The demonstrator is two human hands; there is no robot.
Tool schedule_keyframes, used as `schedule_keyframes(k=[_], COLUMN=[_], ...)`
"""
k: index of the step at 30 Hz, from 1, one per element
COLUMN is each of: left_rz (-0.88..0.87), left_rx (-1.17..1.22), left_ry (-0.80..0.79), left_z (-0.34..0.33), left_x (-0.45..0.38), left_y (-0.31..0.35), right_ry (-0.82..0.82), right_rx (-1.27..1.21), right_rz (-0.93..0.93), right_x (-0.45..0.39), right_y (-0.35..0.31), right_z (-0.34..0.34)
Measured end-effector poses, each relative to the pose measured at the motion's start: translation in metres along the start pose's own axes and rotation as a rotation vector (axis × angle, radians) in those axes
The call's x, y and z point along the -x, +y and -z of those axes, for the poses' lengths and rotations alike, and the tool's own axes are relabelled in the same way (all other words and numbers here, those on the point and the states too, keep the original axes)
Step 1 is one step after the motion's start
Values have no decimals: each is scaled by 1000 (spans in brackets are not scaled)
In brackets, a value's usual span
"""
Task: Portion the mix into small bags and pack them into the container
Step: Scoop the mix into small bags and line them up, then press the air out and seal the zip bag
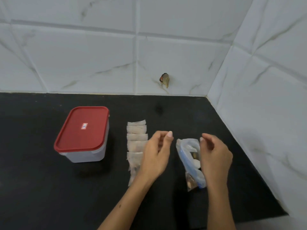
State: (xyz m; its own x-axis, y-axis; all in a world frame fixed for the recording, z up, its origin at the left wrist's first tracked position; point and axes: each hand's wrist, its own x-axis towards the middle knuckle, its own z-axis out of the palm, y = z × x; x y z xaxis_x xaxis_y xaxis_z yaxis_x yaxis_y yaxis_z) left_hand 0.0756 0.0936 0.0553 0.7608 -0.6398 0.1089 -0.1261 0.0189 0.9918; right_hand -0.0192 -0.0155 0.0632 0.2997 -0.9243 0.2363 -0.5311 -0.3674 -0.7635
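Fingers loosely curled, holding nothing: left hand (155, 156) over small bags (136, 143), right hand (214, 156) at mix bag (191, 161). Lidded container (83, 133) left of bags; packing not started, apparently.

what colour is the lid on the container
Red, with a small white label in the middle; the lid sits on a clear container. Head view shows it best.

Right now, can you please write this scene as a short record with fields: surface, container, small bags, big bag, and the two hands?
surface: black counter
container: clear box, red lid on
small bags: overlapping row right of the box
big bag: open zip bag holding mix
left hand: over the row, holds nothing
right hand: at the big bag, grip unclear
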Motion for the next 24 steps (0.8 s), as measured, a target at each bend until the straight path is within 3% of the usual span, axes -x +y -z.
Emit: schedule_keyframes(k=[3,9,17,24], left_rz=[117,414,548,469], left_rx=[186,225,234,200], left_ry=[-137,-329,-196,-114], left_z=[-41,-91,-109,-100], left_x=[0,6,2,-2], left_y=[1,11,0,-13], right_ry=[-68,-325,-349,-393], right_rx=[252,485,510,360], right_rz=[-38,-85,-54,-126], right_x=[-10,-9,-6,-9], right_y=[41,79,84,90], right_z=[11,7,9,15])
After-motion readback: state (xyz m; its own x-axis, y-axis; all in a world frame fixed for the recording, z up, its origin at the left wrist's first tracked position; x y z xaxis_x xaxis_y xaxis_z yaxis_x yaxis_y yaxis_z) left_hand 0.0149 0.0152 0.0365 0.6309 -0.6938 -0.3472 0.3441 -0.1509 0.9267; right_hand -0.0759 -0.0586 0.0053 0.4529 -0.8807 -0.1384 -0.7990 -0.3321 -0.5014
